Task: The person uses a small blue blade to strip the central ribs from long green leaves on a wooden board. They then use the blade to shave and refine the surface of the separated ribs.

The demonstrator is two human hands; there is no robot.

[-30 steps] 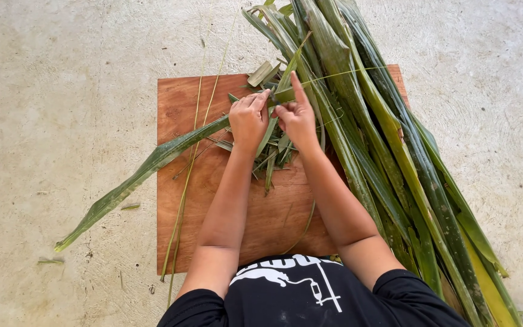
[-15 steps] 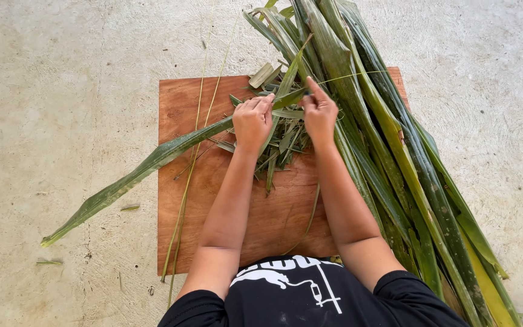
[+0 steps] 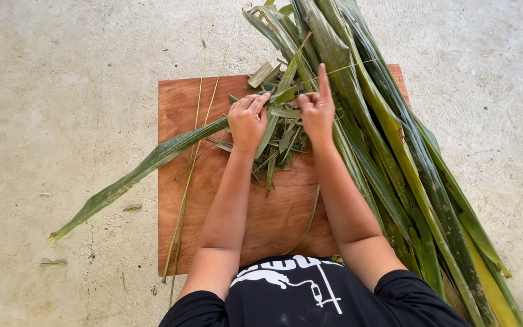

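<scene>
My left hand (image 3: 248, 118) is closed on a long green leaf (image 3: 140, 172) that runs from the hand down to the left across the wooden board (image 3: 177, 103) and out over the floor. My right hand (image 3: 317, 109) pinches a thin pale strip (image 3: 352, 65) coming off the same leaf, with the forefinger pointing straight up. Between and below the two hands lies a heap of short green leaf trimmings (image 3: 279, 142).
A thick bundle of long green leaves (image 3: 407, 163) lies along the right side, from top centre to bottom right. Thin pale strips (image 3: 186, 194) cross the board's left part. The concrete floor (image 3: 49, 91) surrounds the board, with small scraps (image 3: 52, 263) at the left.
My right hand has moved right and up, away from the left hand, drawing the thin strip off the leaf. The leaf's far tip has swung lower on the floor.
</scene>
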